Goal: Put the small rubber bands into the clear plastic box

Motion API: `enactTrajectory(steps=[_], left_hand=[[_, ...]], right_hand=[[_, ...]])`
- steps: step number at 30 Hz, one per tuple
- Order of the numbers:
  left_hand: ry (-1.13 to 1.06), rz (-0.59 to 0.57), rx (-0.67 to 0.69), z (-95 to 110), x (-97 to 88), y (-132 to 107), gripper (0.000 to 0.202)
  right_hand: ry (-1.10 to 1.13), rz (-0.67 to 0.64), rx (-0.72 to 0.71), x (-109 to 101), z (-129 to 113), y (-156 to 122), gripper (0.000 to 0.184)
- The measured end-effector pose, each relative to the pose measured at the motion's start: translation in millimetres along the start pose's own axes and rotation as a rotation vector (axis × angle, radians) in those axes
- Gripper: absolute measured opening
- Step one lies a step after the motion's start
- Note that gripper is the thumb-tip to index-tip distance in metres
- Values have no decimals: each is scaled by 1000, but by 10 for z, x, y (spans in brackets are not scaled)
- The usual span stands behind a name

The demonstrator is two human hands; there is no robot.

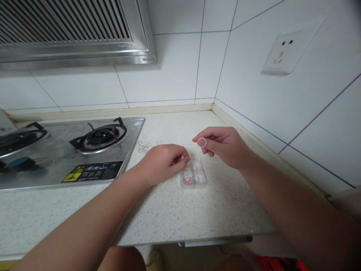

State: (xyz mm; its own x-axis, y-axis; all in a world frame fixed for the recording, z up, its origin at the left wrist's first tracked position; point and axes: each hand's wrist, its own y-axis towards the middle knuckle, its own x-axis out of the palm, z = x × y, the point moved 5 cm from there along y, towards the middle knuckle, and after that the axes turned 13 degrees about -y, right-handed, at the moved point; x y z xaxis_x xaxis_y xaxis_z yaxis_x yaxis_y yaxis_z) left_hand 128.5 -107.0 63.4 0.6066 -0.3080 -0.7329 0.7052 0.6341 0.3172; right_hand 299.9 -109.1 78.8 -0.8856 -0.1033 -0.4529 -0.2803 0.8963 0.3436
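My right hand (222,146) is closed in a pinch on a small white rubber band (202,142), held above the counter. My left hand (165,162) is curled, fingertips pressed together next to a small clear plastic box (194,177); what they hold is too small to make out. The box lies on the speckled counter (197,210) just below both hands and holds several red and pink rubber bands (188,180). More loose coloured rubber bands (143,146) lie scattered on the counter beside the stove.
A steel gas stove (70,150) with two burners fills the left of the counter. A range hood (76,34) hangs above it. Tiled walls close the corner, with a wall socket (284,52) at right. The counter's front edge runs below the box.
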Motion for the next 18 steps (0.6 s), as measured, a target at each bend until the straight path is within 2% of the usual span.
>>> enactTrajectory(steps=[9, 18], left_hand=[[27, -21, -1, 29, -5, -16, 19], [33, -29, -11, 21, 0, -5, 21]], right_hand=[[87, -30, -28, 11, 2, 17, 27], [78, -81, -2, 51, -13, 23, 30]])
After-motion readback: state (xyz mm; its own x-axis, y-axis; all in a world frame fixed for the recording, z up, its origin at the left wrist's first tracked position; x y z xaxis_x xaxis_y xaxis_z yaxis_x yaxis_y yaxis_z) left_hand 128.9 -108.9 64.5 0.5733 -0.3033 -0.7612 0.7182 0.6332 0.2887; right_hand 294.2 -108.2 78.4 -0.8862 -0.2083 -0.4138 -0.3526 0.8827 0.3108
